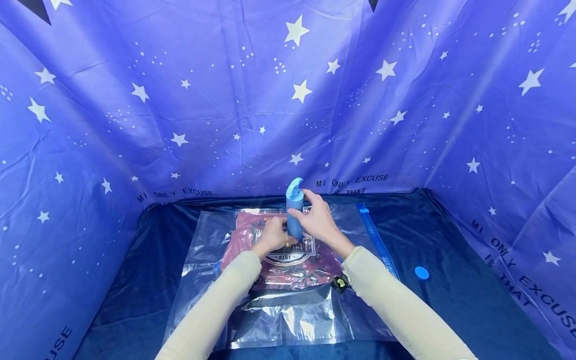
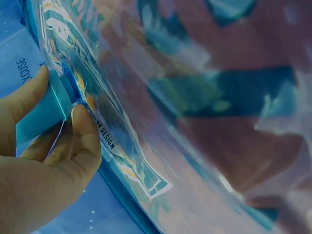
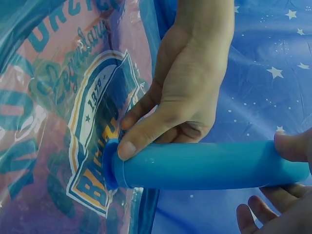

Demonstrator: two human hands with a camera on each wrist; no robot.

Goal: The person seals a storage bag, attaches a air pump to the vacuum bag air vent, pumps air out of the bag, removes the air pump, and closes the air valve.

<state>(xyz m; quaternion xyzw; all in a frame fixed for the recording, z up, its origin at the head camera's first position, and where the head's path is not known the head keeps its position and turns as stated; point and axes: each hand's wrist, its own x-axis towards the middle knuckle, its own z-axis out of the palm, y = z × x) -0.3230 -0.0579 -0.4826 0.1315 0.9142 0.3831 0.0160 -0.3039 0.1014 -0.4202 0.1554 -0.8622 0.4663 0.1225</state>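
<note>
A blue tube-shaped air pump (image 1: 294,207) stands upright over a clear plastic storage bag (image 1: 303,320). Its curved top piece sticks up at an angle. My right hand (image 1: 320,220) grips the pump's upper part, thumb on the near side. Low down, my left hand (image 1: 272,235) pinches the pump's base, its thumb (image 3: 127,148) on the collar. At that end a darker blue valve (image 3: 109,163) meets the bag. Inside the bag lies a folded pinkish-red garment (image 2: 258,170) with a printed badge and lettering.
To the right, a blue closure strip (image 1: 378,240) runs along the bag's edge. A round blue cap (image 1: 421,273) lies beyond it on the dark blue cloth (image 1: 459,310). Starry purple-blue curtains (image 1: 252,100) surround the back and sides.
</note>
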